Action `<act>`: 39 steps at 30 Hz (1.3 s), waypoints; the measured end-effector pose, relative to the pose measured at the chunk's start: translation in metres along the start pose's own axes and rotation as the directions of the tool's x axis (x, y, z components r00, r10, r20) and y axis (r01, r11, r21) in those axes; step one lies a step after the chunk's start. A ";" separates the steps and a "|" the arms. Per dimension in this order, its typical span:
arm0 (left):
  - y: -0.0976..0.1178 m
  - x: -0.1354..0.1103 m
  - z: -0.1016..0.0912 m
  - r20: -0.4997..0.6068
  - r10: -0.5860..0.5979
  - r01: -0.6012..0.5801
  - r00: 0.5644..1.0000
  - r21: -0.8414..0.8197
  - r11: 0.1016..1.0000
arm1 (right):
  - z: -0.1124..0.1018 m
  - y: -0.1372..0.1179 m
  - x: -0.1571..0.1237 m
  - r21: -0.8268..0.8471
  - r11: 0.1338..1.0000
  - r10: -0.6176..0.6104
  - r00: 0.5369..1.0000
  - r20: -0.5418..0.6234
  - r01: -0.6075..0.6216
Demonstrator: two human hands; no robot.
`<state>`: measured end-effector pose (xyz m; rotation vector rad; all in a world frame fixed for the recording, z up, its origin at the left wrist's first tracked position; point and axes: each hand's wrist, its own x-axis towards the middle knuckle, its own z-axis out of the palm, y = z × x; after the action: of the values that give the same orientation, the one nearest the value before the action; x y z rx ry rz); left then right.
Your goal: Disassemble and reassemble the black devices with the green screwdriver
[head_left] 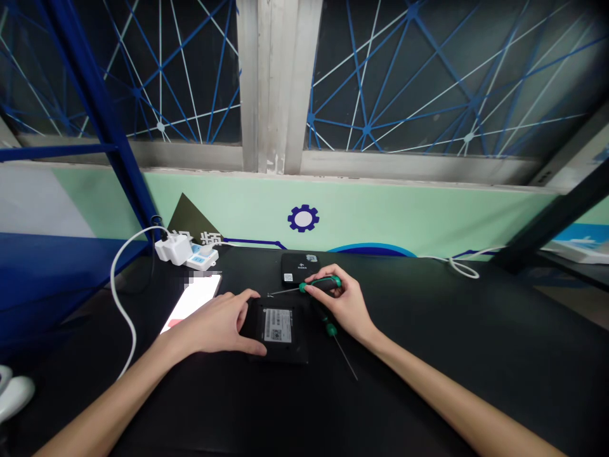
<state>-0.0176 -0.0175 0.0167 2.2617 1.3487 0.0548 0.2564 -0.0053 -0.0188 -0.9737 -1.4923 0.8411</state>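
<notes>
So the relation that matters here is driver tip to black box [285,350]. The box sits right between your hands, label [277,325] facing up, and I'd use it as the landmark for everything. Your left hand [219,324] is the closer one: it's got the box's left end, thumb and index spread wide, thumb at the near side, index up by the far edge, other fingers curled in. Looks to me like a steadying hold.

Your right hand [345,301] is beyond the box's right corner, fingers closed around the handle of a green-and-black screwdriver [326,284]. Its long axis runs nearly sideways, roughly along the box's far edge, with the tip over by your left index. There's a tiny pale bit [269,295] at the tip, too small to make out, and I can't tell if the tip touches the box. Can't call the box's long axis either; it looks near square.

Tight spots: a second screwdriver [332,330] lies just right of the box, shaft angled toward you, and a small black device [299,265] is just beyond it, near your right fingers. Left of the box you've got a lit phone [195,301] near your left wrist, and farther off beyond that, a power strip [202,259].
</notes>
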 end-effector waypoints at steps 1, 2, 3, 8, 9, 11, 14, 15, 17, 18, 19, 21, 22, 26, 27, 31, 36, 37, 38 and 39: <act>0.000 0.000 0.000 -0.002 0.001 -0.001 1.000 0.007 1.000 | 0.001 0.000 -0.001 0.001 1.000 0.002 1.000 0.010 -0.002; 0.000 0.000 0.000 -0.004 0.002 -0.002 1.000 0.013 1.000 | 0.001 0.000 -0.001 -0.007 1.000 0.004 1.000 0.019 -0.004; 0.001 0.001 0.000 -0.005 0.002 -0.002 1.000 0.016 1.000 | 0.002 0.000 -0.002 -0.024 1.000 0.003 1.000 0.026 -0.002; 0.000 0.001 -0.001 -0.011 0.013 -0.013 1.000 0.016 1.000 | 0.001 0.001 -0.001 -0.138 0.990 -0.027 1.000 -0.001 0.027; 0.000 0.001 0.000 -0.010 0.015 -0.015 1.000 0.017 1.000 | 0.001 0.002 0.000 -0.146 0.989 -0.031 0.999 -0.009 0.029; 0.000 0.002 0.000 -0.013 0.017 -0.017 1.000 0.018 1.000 | 0.001 0.003 0.000 -0.150 0.988 -0.030 0.999 -0.024 0.026; -0.001 0.002 0.001 -0.018 0.018 -0.018 1.000 0.012 1.000 | 0.001 0.004 0.001 -0.149 0.989 -0.026 0.999 -0.044 0.020; -0.001 0.002 0.001 -0.019 0.019 -0.019 1.000 0.009 1.000 | 0.002 0.005 0.001 -0.152 0.988 -0.028 0.998 -0.049 0.021; -0.002 0.002 0.002 -0.023 0.024 -0.024 0.999 0.004 1.000 | 0.001 0.005 0.001 -0.170 0.985 -0.038 0.997 -0.061 0.028; -0.002 0.002 0.002 -0.026 0.027 -0.027 0.999 0.001 1.000 | 0.001 0.006 0.001 -0.179 0.983 -0.043 0.997 -0.068 0.031; -0.002 0.002 0.002 -0.030 0.028 -0.028 0.999 -0.002 1.000 | 0.001 0.006 0.001 -0.187 0.982 -0.047 0.996 -0.075 0.032; -0.003 0.002 0.003 -0.039 0.029 -0.029 0.999 -0.005 1.000 | 0.000 0.007 0.002 -0.197 0.980 -0.048 0.995 -0.089 0.029; -0.003 0.003 0.003 -0.043 0.028 -0.028 0.999 -0.004 1.000 | -0.001 0.007 0.002 -0.197 0.980 -0.045 0.994 -0.097 0.025; -0.003 0.003 0.004 -0.067 0.027 -0.027 0.997 0.007 1.000 | -0.004 0.009 0.004 -0.164 0.986 -0.032 0.993 -0.117 0.013; -0.003 0.004 0.005 -0.073 0.028 -0.028 0.997 0.010 1.000 | -0.005 0.009 0.004 -0.154 0.988 -0.033 0.992 -0.123 0.014; -0.005 0.004 0.008 -0.092 0.038 -0.036 0.995 0.016 0.999 | -0.009 0.008 0.007 -0.163 0.986 -0.044 0.986 -0.160 0.017; -0.007 0.006 0.011 -0.126 0.040 -0.037 0.991 0.031 0.999 | -0.012 0.003 0.009 -0.134 0.991 -0.012 0.981 -0.196 -0.015; -0.007 0.006 0.011 -0.134 0.044 -0.040 0.990 0.035 0.999 | -0.012 0.002 0.009 -0.117 0.993 0.006 0.980 -0.197 -0.030; -0.006 0.006 0.011 -0.142 0.048 -0.043 0.989 0.039 0.998 | -0.013 0.001 0.009 -0.101 0.994 0.025 0.981 -0.193 -0.045; -0.006 0.006 0.011 -0.150 0.053 -0.047 0.987 0.041 0.998 | -0.013 0.000 0.009 -0.085 0.995 0.041 0.981 -0.188 -0.058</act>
<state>-0.0164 -0.0149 0.0031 2.3632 1.3794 0.2238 0.2685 0.0027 -0.0132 -1.1288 -1.3593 0.7023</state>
